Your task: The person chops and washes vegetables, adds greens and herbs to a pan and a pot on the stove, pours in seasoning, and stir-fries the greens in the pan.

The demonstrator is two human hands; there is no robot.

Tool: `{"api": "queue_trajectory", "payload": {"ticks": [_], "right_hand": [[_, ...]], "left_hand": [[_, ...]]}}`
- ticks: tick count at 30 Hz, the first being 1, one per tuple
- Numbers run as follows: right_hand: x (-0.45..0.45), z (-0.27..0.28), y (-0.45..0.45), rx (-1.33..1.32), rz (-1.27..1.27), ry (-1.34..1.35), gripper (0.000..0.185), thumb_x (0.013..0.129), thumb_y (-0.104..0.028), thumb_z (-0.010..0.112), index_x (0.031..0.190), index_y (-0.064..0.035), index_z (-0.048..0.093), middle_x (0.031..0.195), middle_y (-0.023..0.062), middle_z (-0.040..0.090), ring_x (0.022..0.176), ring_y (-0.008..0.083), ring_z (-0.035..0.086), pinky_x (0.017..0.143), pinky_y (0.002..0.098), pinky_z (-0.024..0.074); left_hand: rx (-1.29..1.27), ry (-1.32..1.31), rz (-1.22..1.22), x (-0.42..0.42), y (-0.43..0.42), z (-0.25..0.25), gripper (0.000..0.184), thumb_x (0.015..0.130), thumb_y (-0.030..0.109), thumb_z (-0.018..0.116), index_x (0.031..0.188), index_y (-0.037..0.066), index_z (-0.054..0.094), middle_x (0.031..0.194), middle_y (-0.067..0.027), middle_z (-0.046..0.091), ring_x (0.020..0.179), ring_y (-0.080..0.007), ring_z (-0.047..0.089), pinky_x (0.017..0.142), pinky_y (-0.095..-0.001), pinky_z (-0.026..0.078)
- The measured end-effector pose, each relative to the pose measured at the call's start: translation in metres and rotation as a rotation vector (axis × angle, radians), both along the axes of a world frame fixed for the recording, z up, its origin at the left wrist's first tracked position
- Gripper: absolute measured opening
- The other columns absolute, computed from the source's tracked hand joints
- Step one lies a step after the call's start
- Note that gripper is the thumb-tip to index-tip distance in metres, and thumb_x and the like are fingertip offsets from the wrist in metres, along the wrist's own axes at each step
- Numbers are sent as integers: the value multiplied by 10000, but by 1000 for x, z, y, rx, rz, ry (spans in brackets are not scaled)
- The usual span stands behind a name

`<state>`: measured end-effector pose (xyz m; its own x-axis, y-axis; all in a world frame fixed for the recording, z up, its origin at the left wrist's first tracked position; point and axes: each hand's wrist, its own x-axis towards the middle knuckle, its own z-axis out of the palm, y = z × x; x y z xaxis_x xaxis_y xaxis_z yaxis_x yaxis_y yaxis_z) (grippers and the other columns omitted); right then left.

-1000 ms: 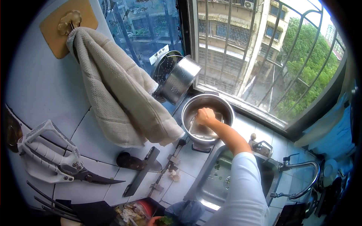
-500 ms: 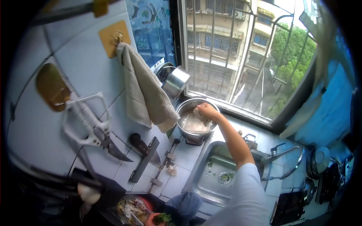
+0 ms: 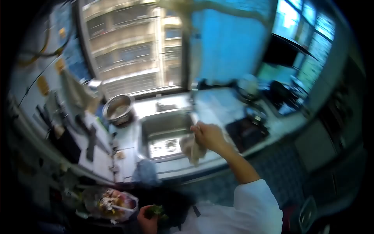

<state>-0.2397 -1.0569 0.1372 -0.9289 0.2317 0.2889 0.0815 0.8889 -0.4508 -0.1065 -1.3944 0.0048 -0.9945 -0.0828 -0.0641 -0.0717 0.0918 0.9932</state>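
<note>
My right hand point(image 3: 210, 136) is closed on a limp beige cloth point(image 3: 193, 151), which hangs over the front right edge of the steel sink point(image 3: 165, 130). The motion blurs the cloth's outline. Low in the view, my left hand point(image 3: 147, 222) grips a bunch of leafy greens point(image 3: 156, 211). It is just right of a lined waste bin point(image 3: 133, 202) holding mixed food scraps. A steel pot point(image 3: 128, 116) stands on the counter left of the sink, with something pale inside that I cannot make out.
A blue-grey plastic bag point(image 3: 144, 173) hangs at the counter's front edge. The tap point(image 3: 192, 95) rises behind the sink. A dark board-like slab point(image 3: 246, 133) lies to its right, with cookware behind. Knives and a towel point(image 3: 78, 91) hang along the left wall.
My view has swung to the right. My right hand has left the pot and carried the cloth to the sink's front right edge. My left hand still holds the greens.
</note>
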Motion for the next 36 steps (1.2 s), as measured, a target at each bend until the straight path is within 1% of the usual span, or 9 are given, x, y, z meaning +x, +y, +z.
{"api": "queue_trajectory", "payload": {"ticks": [7,11,15,17,19,25,27,28,36], "right_hand": [[246,-72,187,-910,-398,-144,507,866,-483,489,755,-5,617,692,77,592,651,157,558,615,351,471],[408,4,231,-1787,-55,717,556,861,-521,469,1040,-2,557,907,101,601,825,215,582,814,355,466],[480,-48,264,-1511,-157,1247,662,822,-616,399,1219,-90,467,1215,90,510,1108,292,481,935,433,398],[507,-102,285,-1900,-207,1257,612,838,-570,401,1261,-128,428,1238,70,491,1107,279,484,939,411,398],[526,-143,329,-1581,-676,1126,582,859,-536,376,1277,-131,405,1238,68,492,1099,267,492,943,400,397],[576,-154,429,-1805,-445,1333,643,833,-613,345,1223,-109,430,1223,124,483,1069,298,485,910,446,404],[595,-210,483,-1802,42,1371,710,785,-683,349,1194,-109,443,1151,120,512,1051,313,487,890,458,407],[594,-211,484,-1799,-696,1365,657,801,-651,327,1165,-120,459,1063,118,530,1017,320,498,874,458,414],[611,-268,596,-1719,-958,1309,576,827,-541,334,1083,-54,504,1081,156,551,1009,333,527,865,453,445]], "left_hand": [[52,-171,-462,35,90,8,201,736,-99,580,910,-19,520,752,-102,589,592,-160,595,490,-269,488],[44,-127,-679,41,174,16,185,750,-108,554,912,-24,521,741,-112,591,579,-154,587,481,-257,472],[70,-110,-943,56,275,21,232,733,-115,568,942,-19,534,788,-80,588,665,-151,601,556,-246,496],[37,-69,-1022,75,334,33,227,735,-117,567,931,-7,536,779,-62,579,655,-135,593,549,-231,490],[33,-31,-1104,93,395,26,213,744,-110,558,927,-3,535,788,-55,575,650,-117,581,538,-215,478],[106,-111,-1247,166,564,33,244,729,-134,511,945,-24,531,824,-66,585,676,-125,589,574,-225,486],[78,-124,-1323,184,630,31,252,731,-128,520,960,-25,532,843,-73,592,718,-129,605,594,-225,502],[112,-199,-1324,190,651,36,242,741,-112,532,967,-25,537,828,-74,596,740,-129,613,610,-224,511],[20,-174,-1507,182,846,14,236,752,-95,543,977,-25,546,844,-68,598,741,-119,607,607,-229,505]]}}
